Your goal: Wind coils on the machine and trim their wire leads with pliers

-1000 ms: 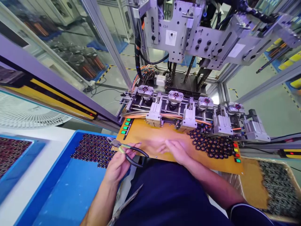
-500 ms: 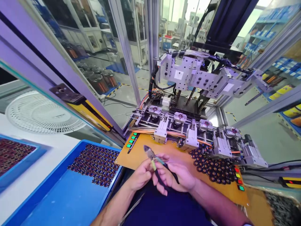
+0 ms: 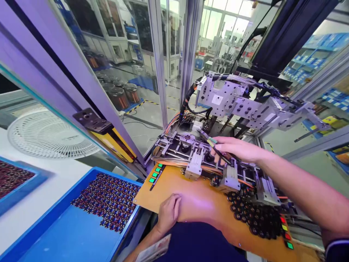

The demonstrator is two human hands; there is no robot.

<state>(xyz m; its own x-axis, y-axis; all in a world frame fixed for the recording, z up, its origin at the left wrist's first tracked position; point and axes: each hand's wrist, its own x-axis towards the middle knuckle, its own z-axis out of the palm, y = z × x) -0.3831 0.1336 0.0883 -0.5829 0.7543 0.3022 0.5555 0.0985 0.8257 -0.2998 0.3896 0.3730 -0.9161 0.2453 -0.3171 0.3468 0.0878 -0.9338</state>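
Observation:
My right hand (image 3: 233,148) reaches over the metal fixture row and grips diagonal cutters (image 3: 222,154) with dark grips and yellow and green parts near the jaws. The cutters' tip points up and left, close to a fixture (image 3: 187,139) carrying a small wound part. Below, my left hand (image 3: 169,211) rests at the front edge of the orange-yellow board (image 3: 152,194), its fingers curled closed. Anything inside those fingers is hidden. Some of the fixtures are covered by my right hand and forearm.
Round dark parts (image 3: 255,214) lie clustered on the board's right, beside coloured buttons (image 3: 287,236). At left, a blue tray (image 3: 68,236) bears rows of small wound parts. A metal plate assembly (image 3: 240,105) hangs above the fixtures. A white fan (image 3: 51,134) and aluminium frame posts (image 3: 188,62) stand around.
My right hand has carried the cutters from in front of my body up and forward over the fixtures. My left hand has let go of them and lowered to the board edge. The view has shifted.

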